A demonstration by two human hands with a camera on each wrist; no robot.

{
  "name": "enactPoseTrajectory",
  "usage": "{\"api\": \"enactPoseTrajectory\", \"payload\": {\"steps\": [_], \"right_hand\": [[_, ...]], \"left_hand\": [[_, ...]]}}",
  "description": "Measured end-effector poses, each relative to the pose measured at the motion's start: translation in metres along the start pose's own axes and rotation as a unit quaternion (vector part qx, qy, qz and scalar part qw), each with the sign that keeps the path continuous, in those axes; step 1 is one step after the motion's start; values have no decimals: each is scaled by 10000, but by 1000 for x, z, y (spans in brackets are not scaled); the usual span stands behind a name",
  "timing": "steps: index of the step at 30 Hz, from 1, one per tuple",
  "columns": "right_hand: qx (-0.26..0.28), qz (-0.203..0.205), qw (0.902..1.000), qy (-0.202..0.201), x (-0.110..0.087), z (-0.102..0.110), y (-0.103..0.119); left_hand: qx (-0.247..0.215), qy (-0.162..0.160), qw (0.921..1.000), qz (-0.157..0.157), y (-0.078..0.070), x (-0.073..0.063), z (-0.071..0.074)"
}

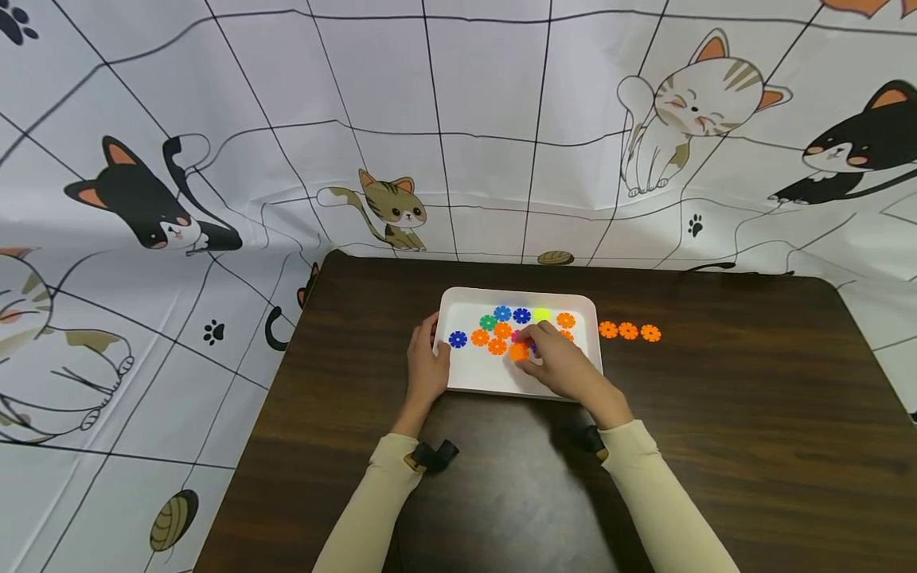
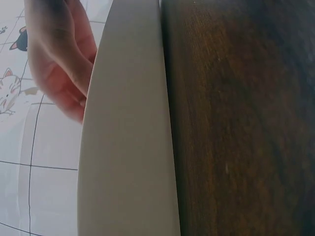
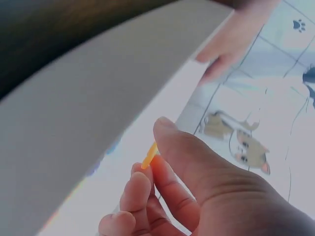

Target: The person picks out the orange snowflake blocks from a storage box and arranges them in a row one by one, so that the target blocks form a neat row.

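Note:
A shallow white tray [image 1: 480, 376] lies on the table with toothed plastic discs in it. My left hand [image 1: 427, 368] grips the tray's left side, its thumb by the rim. The left wrist view shows the tray's outer wall [image 2: 130, 128] beside that hand. Over the tray, my right hand [image 1: 566, 364] pinches an orange notched disc [image 1: 517, 352] between thumb and fingers. From the right wrist, the same disc [image 3: 149, 156] appears edge-on. Around it lie several orange discs [image 1: 480, 338], blue ones [image 1: 457, 340], a green one [image 1: 488, 322] and a yellow one [image 1: 541, 315]. The right hand partly hides some discs.
Three orange discs [image 1: 628, 331] lie in a row on the dark wooden table [image 1: 745, 414], just right of the tray. A white cloth with cat drawings [image 1: 487, 175] hangs behind the table's back edge.

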State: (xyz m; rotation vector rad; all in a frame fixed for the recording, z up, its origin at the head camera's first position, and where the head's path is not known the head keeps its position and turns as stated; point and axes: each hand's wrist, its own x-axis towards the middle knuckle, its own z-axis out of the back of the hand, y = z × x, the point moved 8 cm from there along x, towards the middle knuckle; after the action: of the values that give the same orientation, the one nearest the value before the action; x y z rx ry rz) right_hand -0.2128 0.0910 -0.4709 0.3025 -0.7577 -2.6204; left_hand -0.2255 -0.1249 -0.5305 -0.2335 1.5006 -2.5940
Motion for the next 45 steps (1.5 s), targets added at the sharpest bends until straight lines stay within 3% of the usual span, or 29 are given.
{"api": "enactPoseTrajectory", "payload": {"steps": [7, 15, 28, 45], "right_hand": [[-119, -258, 9988, -404, -14, 26, -21], [-38, -660, 9960, -602, -30, 49, -50], [-134, -763, 9892, -1248, -53, 78, -94], [-146, -1102, 9826, -1491, -75, 90, -146]], "left_hand": [[38, -66, 9999, -84, -3, 0, 2], [14, -13, 10000, -69, -1, 0, 0], [19, 3, 10000, -20, 1, 1, 0], [45, 41, 10000, 28, 0, 0, 1]]}}
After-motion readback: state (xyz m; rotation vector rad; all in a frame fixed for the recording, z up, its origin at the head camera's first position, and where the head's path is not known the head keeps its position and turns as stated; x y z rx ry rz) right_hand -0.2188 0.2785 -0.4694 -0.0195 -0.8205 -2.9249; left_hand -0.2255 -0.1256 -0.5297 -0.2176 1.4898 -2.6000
